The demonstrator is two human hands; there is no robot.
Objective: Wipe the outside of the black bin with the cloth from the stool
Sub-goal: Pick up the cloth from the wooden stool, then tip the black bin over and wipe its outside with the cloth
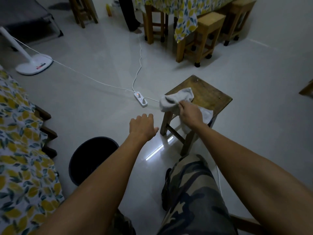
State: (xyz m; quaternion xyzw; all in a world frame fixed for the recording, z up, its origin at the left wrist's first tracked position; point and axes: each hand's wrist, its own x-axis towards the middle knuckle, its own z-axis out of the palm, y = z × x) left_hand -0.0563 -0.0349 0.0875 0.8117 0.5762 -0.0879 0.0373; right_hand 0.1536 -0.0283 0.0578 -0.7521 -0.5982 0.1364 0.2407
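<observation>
A pale grey cloth [176,99] lies over the near left corner of a wooden stool [205,94], part of it hanging down the side. My right hand [190,114] is closed on the cloth at that corner. The black bin [84,156] stands on the floor at the lower left, its open mouth facing up, partly hidden by my left forearm. My left hand [144,127] hovers above the floor between bin and stool, fingers loosely curled and holding nothing.
A white power strip [141,99] with cords lies on the floor beyond the stool. A white fan base [34,65] stands at the left. A leaf-patterned cover [20,150] lines the left edge. A table and stools [201,34] stand behind, with a person's legs [130,16].
</observation>
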